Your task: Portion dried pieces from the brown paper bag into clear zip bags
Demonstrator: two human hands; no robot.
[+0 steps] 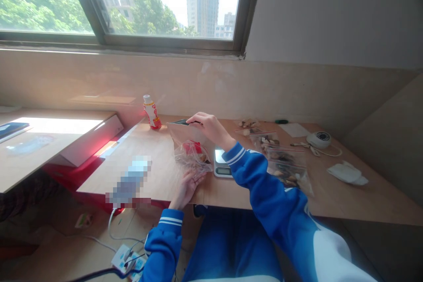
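A tan bag [180,134] with a dark strip along its top edge stands tilted in front of me. Crumpled clear plastic [194,165] and a bright red piece [192,146] show at its lower front; whether they lie inside or before it I cannot tell. My right hand [209,128] pinches the bag's upper edge from above. Below, my left hand [189,187] has its palm turned up and its fingers curled against the crumpled plastic. A white kitchen scale [223,172] sits just right of the bag, partly covered by my right sleeve.
Several zip bags with brownish dried pieces [287,169] lie to the right. Further right are a round white device [319,139] with a cord and a white crumpled packet [346,173]. A red-and-white bottle [152,113] stands at the back left. A blurred-out phone-like object [130,183] lies near the left edge.
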